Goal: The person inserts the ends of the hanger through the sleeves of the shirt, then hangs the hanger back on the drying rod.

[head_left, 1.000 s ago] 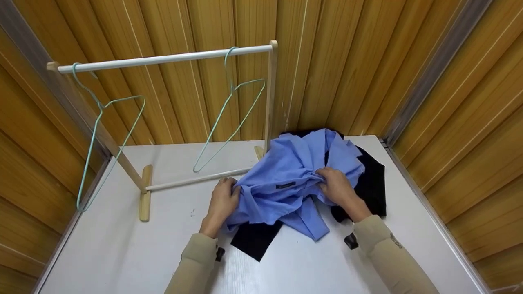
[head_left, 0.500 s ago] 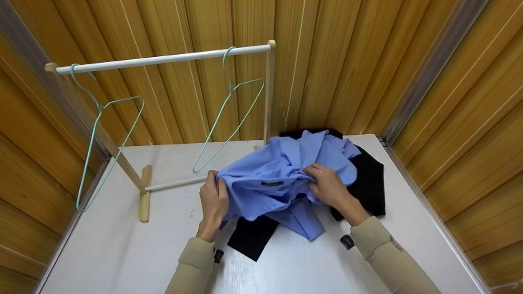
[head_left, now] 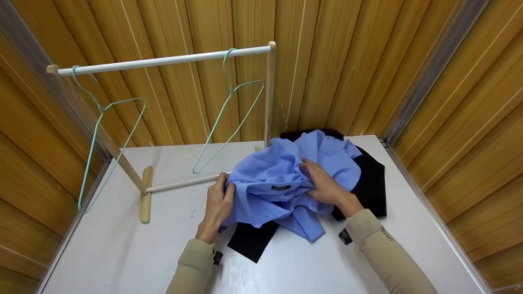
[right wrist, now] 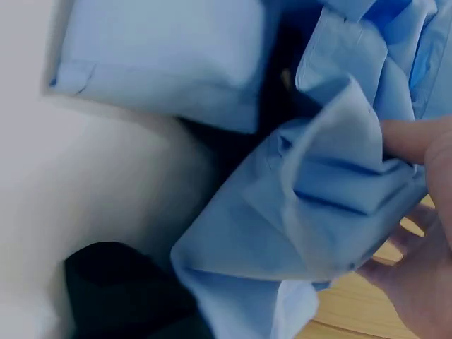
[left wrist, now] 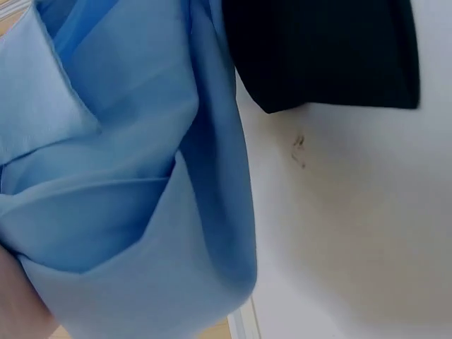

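Note:
A crumpled blue shirt lies across the middle right of the table in the head view, its collar side turned towards me and a dark label showing inside. My left hand pinches the shirt's left side between thumb and fingers. At the other side of the label, my right hand grips the fabric. The right wrist view shows shirt cloth between that thumb and the fingers. Folds of the shirt fill the left wrist view, where only a sliver of the hand appears.
Black clothing lies under and behind the shirt, with another black piece sticking out in front. On the left stands a small clothes rack bearing two mint wire hangers, the left hanger and the right hanger. Wood-patterned walls enclose the white table.
My left hand first pulled the shirt's edge left and upward, then eased back right, slackening the cloth. My right hand shifted slightly left, its fingers now more spread over the fabric.

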`<state>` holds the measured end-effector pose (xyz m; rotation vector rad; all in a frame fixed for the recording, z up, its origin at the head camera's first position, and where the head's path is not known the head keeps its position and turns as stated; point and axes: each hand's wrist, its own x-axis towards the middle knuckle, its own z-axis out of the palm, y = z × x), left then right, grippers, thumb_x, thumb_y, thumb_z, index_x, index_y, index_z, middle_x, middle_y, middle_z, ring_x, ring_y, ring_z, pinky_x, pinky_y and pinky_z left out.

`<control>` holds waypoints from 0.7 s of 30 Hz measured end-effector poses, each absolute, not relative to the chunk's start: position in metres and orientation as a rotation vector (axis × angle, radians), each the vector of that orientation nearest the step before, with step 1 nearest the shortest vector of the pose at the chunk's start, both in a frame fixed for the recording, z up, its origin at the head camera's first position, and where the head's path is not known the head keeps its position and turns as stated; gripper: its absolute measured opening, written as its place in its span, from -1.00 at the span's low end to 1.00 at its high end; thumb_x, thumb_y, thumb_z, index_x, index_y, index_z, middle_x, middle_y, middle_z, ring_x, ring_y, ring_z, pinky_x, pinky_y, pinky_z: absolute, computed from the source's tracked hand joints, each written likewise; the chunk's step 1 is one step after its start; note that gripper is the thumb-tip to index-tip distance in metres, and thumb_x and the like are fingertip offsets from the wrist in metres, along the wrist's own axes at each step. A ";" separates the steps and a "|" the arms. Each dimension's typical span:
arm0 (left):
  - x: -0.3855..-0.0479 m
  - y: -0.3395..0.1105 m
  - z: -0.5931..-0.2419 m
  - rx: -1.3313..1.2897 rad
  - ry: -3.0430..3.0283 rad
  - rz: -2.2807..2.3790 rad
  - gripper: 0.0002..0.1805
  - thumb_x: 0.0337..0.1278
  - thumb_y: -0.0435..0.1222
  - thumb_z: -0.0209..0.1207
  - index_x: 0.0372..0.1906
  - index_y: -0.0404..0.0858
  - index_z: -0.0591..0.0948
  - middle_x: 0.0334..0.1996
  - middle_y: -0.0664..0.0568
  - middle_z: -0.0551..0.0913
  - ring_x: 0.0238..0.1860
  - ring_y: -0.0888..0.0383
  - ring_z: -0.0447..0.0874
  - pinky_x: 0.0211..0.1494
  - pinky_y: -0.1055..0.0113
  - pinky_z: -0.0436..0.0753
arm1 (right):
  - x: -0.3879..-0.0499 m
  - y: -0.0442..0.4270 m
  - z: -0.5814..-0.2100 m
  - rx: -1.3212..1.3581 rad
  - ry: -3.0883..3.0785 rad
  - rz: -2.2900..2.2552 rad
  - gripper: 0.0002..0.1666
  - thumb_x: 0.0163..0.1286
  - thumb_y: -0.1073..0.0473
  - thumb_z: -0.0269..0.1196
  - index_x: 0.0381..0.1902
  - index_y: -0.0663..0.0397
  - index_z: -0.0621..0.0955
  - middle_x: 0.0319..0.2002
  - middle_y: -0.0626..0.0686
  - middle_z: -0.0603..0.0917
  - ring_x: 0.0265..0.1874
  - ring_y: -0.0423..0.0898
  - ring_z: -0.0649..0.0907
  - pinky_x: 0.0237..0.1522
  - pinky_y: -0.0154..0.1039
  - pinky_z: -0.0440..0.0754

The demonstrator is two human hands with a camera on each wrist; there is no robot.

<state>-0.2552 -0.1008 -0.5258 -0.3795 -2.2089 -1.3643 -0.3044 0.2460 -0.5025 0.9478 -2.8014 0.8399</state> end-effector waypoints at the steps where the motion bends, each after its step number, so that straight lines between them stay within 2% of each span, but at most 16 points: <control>1: -0.255 -0.101 -0.526 -0.397 -2.217 -1.372 -0.87 0.38 -0.41 0.05 -0.10 -0.29 0.58 -0.29 -0.09 0.73 -0.25 0.01 0.72 -0.15 0.02 0.63 | -0.306 0.246 -0.505 0.957 -2.832 0.850 -0.03 0.12 0.48 0.40 0.49 0.26 0.28 0.54 0.31 0.19 0.52 0.26 0.17 0.48 0.16 0.13; 3: -0.255 -0.101 -0.527 -0.423 -2.241 -1.378 -0.85 0.38 -0.42 0.03 -0.07 -0.30 0.57 -0.25 -0.10 0.74 -0.19 0.01 0.74 -0.08 0.02 0.64 | -0.306 0.246 -0.510 0.958 -2.900 0.848 0.10 0.18 0.46 0.39 0.60 0.24 0.11 0.53 0.31 0.21 0.51 0.25 0.20 0.49 0.16 0.10; 5: -0.255 -0.102 -0.529 -0.440 -2.263 -1.381 -0.83 0.38 -0.44 0.00 -0.04 -0.30 0.55 -0.23 -0.11 0.74 -0.20 0.02 0.72 -0.07 0.02 0.63 | -0.306 0.246 -0.513 0.950 -2.945 0.823 0.09 0.24 0.44 0.37 0.62 0.24 0.07 0.47 0.36 0.31 0.44 0.30 0.31 0.45 0.20 0.18; 7: -0.254 -0.102 -0.530 -0.446 -2.283 -1.390 -0.79 0.37 -0.44 -0.02 0.00 -0.30 0.54 -0.22 -0.12 0.74 -0.21 0.03 0.70 -0.07 0.01 0.63 | -0.305 0.246 -0.516 0.949 -2.951 0.798 0.00 0.28 0.43 0.33 0.60 0.28 0.13 0.36 0.41 0.43 0.34 0.36 0.42 0.39 0.25 0.28; 10: -0.254 -0.103 -0.532 -0.480 -2.307 -1.429 -0.70 0.37 -0.40 -0.03 0.14 -0.31 0.49 -0.14 -0.17 0.74 -0.15 0.00 0.69 -0.01 -0.02 0.62 | -0.304 0.245 -0.518 0.956 -2.900 0.817 -0.19 0.33 0.44 0.27 0.51 0.31 0.29 0.26 0.39 0.54 0.24 0.36 0.52 0.31 0.25 0.38; 12: -0.253 -0.104 -0.533 -0.525 -2.324 -1.458 -0.58 0.39 -0.33 -0.01 0.28 -0.32 0.43 0.00 -0.23 0.71 -0.01 -0.06 0.69 0.12 -0.07 0.58 | -0.304 0.244 -0.518 0.984 -2.840 0.863 -0.30 0.32 0.48 0.23 0.43 0.32 0.40 0.23 0.32 0.59 0.22 0.31 0.56 0.30 0.21 0.42; 16: -0.253 -0.106 -0.534 -0.596 -2.377 -1.481 -0.33 0.39 -0.15 0.07 0.49 -0.35 0.26 0.23 -0.35 0.56 0.24 -0.20 0.56 0.32 -0.13 0.43 | -0.303 0.241 -0.511 0.995 -2.769 0.983 -0.45 0.31 0.50 0.19 0.27 0.27 0.55 0.15 0.20 0.65 0.18 0.19 0.60 0.26 0.13 0.48; 18: -0.254 -0.106 -0.535 -0.606 -2.392 -1.477 -0.27 0.39 -0.10 0.11 0.52 -0.37 0.25 0.30 -0.35 0.51 0.30 -0.22 0.50 0.38 -0.11 0.38 | -0.301 0.239 -0.506 0.987 -2.760 1.040 -0.50 0.31 0.49 0.18 0.21 0.24 0.58 0.10 0.16 0.67 0.13 0.14 0.62 0.22 0.12 0.51; 21: -0.256 -0.105 -0.535 -0.609 -2.380 -1.460 -0.31 0.40 -0.11 0.17 0.47 -0.40 0.35 0.30 -0.29 0.54 0.31 -0.18 0.50 0.39 -0.08 0.38 | -0.298 0.236 -0.497 0.993 -2.771 1.120 -0.52 0.28 0.47 0.18 0.17 0.20 0.60 0.05 0.10 0.69 0.08 0.06 0.63 0.20 0.09 0.52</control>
